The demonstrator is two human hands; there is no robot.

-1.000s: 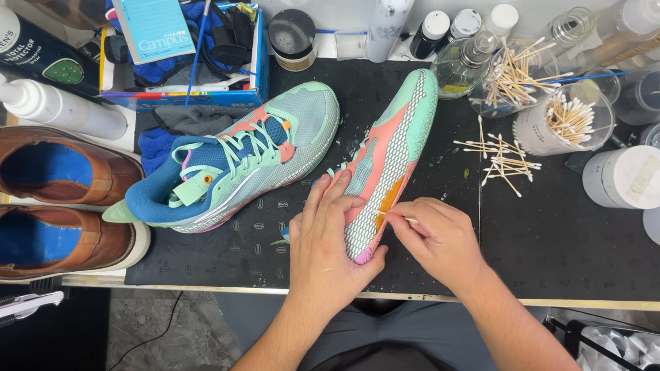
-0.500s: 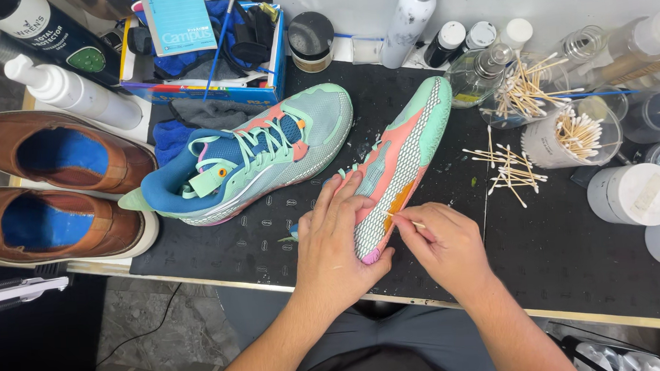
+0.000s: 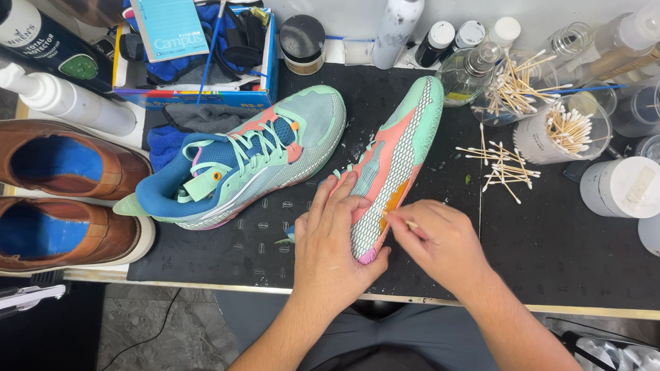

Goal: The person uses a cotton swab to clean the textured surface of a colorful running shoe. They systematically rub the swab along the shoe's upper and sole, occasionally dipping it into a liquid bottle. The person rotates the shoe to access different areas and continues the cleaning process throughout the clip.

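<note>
The left hand (image 3: 330,240) lies flat over the heel end of the upturned sneaker (image 3: 395,161), fingers together and pressed onto its side, pinning it sole-up on the black mat (image 3: 551,236); the right hand (image 3: 438,244) has thumb and forefinger pinched shut on a cotton swab (image 3: 398,220), whose tip meets the orange patch of the sole near the heel. Risk, as a judgement: the thin swab stick may bend or snap if pressed hard against the textured tread; the shoe rests on its curved upper and may roll if the holding hand relaxes; the right forearm works close to the loose swabs (image 3: 501,165) scattered on the mat and could sweep them aside; the glass bottle (image 3: 472,71) and the cup of swabs (image 3: 558,130) stand just beyond the toe and could be knocked if the shoe is pushed forward. The shoe's sole shows mint green at the toe and edges, a salmon-pink centre, a white ribbed strip along one side, and a pink heel tip; it lies diagonally, toe away from the person, just beside its upright partner sneaker (image 3: 241,163); laces trail out between the two.
</note>
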